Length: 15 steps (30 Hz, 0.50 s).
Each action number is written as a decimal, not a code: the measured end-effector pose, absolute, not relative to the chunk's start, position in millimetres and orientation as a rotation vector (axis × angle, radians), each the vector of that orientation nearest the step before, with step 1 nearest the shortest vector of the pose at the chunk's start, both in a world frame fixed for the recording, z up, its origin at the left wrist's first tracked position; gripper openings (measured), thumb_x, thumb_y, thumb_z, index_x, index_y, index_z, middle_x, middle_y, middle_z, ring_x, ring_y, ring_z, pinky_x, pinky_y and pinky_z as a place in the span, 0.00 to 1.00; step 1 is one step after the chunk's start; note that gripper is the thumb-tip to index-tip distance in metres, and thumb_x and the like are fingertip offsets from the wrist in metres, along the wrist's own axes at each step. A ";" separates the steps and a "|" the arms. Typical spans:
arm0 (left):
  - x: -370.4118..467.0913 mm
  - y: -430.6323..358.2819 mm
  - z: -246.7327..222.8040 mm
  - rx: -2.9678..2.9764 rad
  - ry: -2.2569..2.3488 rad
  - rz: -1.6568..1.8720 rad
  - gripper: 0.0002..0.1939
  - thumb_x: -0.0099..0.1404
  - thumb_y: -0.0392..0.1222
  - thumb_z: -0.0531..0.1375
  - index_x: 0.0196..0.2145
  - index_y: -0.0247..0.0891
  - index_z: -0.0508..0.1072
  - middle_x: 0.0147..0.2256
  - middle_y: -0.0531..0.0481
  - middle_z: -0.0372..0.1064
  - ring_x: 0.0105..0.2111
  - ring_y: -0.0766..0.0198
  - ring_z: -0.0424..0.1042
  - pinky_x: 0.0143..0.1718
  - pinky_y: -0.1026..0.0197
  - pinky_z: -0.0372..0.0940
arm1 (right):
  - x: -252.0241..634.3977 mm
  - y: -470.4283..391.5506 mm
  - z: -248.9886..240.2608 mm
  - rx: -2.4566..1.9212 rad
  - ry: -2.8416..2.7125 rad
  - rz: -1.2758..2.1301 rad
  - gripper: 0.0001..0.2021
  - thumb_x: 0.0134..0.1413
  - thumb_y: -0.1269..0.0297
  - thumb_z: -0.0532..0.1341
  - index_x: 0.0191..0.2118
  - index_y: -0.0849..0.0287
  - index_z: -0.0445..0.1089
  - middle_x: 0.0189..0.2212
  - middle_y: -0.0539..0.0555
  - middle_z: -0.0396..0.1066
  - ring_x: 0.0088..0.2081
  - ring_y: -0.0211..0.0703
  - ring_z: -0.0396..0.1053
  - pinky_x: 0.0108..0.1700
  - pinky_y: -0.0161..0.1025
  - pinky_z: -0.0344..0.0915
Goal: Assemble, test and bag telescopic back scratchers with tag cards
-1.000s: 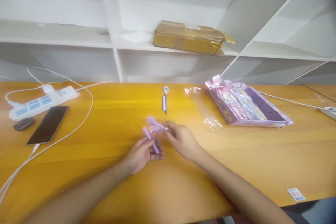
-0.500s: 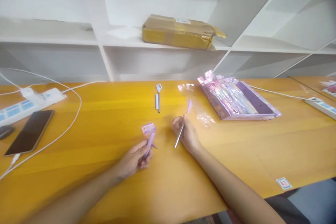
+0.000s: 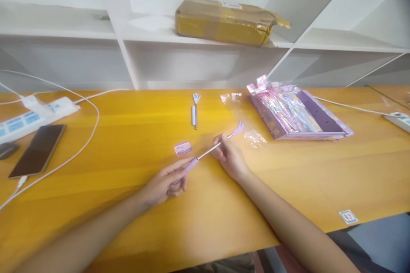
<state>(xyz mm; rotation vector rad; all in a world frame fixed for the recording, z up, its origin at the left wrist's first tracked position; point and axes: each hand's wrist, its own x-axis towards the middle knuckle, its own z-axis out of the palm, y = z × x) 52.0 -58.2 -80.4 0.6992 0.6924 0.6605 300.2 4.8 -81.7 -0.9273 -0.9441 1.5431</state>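
The left hand [image 3: 166,182] grips the purple plastic handle [image 3: 191,165], the right hand [image 3: 232,158] pinches the purple-clawed silver rod [image 3: 208,151]; between them, these seem joined. Beyond, the light-blue tubular handle [image 3: 193,115] and light-blue-clawed metal rod [image 3: 196,115] lie unjoined.

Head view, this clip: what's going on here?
A person's left hand grips a purple handle, while the right hand holds a metal rod near its purple hand-shaped head. The rod meets the handle's end; how deep it sits cannot be told. Beyond, a blue-headed rod lies beside a separate light-blue handle. A small card lies nearby, and a purple tray holds wrapped items.
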 end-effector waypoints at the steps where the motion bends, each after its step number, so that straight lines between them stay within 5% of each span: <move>1: 52.0 -58.0 -80.3 0.693 0.693 0.665 0.31 0.73 0.50 0.63 0.70 0.43 0.66 0.28 0.52 0.69 0.19 0.76 0.42 0.24 0.63 0.39 | 299.5 4.3 -81.4 -0.933 -0.949 1.546 0.21 0.67 0.42 0.62 0.35 0.56 0.72 0.15 0.43 0.51 0.20 0.33 0.44 0.27 0.37 0.41; 15: 50.3 -60.7 -90.6 0.898 0.695 0.581 0.31 0.75 0.56 0.60 0.71 0.49 0.63 0.31 0.54 0.66 0.20 0.75 0.48 0.23 0.64 0.46 | 306.6 -0.2 -78.6 -1.032 -1.160 1.397 0.25 0.66 0.39 0.61 0.31 0.57 0.73 0.17 0.46 0.57 0.20 0.34 0.52 0.25 0.37 0.46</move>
